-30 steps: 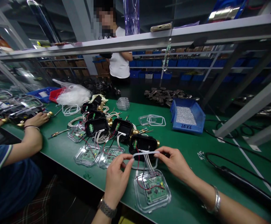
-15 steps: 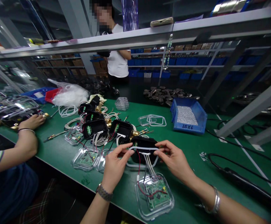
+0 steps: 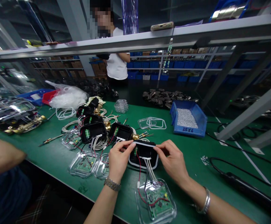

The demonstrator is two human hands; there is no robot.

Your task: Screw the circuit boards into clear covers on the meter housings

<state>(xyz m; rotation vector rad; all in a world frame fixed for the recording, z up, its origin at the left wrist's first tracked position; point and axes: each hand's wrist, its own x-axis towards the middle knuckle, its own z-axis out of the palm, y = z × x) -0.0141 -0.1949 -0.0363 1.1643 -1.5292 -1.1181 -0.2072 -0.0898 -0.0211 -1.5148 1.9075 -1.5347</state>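
Observation:
A white gasket ring [image 3: 145, 144] lies around the rim of a black housing [image 3: 147, 151] in front of me. My left hand [image 3: 118, 158] pinches the ring at its upper left corner, thumb and fingertips together. At the upper right corner my right hand [image 3: 172, 158] pinches it the same way. White, red and black wires run from the housing to a green circuit board [image 3: 158, 199] in a clear plastic cover [image 3: 141, 214], which lies close to the table's front edge.
More black housings [image 3: 93, 130] with brass fittings and coiled cables stand at left. A blue bin [image 3: 189, 129] of small metal parts sits at right, beyond an electric screwdriver [image 3: 245, 185]. Spare gaskets [image 3: 160, 123] lie behind. A co-worker's arm [image 3: 2, 155] is at far left.
Both hands have lowered the gasket ring from above the housing onto its rim. The co-worker's hands have drawn back from the parts at left.

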